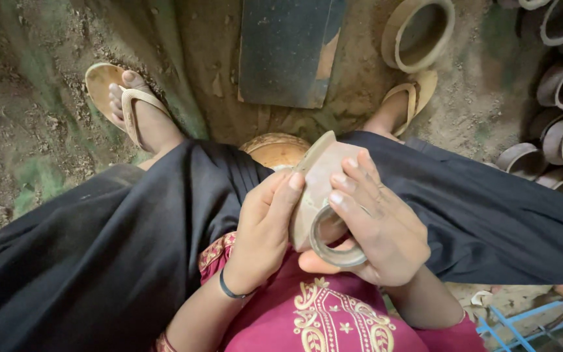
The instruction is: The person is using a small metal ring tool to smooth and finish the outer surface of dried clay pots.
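I hold a small pale clay pot (318,182) on its side over my lap, its mouth pointing away and its ring-shaped base toward me. My left hand (263,228) grips the pot's left side, thumb pressed on its wall. My right hand (376,225) wraps the right side, fingers spread over the body and thumb under the grey base ring (333,244). Below the pot, between my knees, a round tan clay piece (275,150) shows partly.
I sit with black cloth (125,241) across my lap and sandalled feet (131,104) on dirt ground. A dark flat board (288,49) lies ahead. A clay ring pot (418,32) stands beyond it; several clay pots (562,137) crowd the right. Blue metal bars (529,322) sit at bottom right.
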